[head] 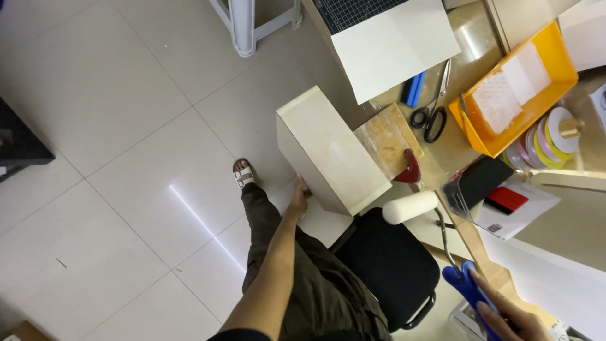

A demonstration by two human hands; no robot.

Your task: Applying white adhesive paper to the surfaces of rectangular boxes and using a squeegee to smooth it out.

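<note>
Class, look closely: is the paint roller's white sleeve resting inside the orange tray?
No: the paint roller, held by the right hand, hangs above the black chair, apart from the orange tray.

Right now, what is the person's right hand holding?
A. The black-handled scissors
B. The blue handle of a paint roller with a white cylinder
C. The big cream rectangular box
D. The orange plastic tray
B. The right hand grips the blue handle of the paint roller, whose white cylinder sticks out over the black chair; the left hand rests on the big cream rectangular box.
</note>
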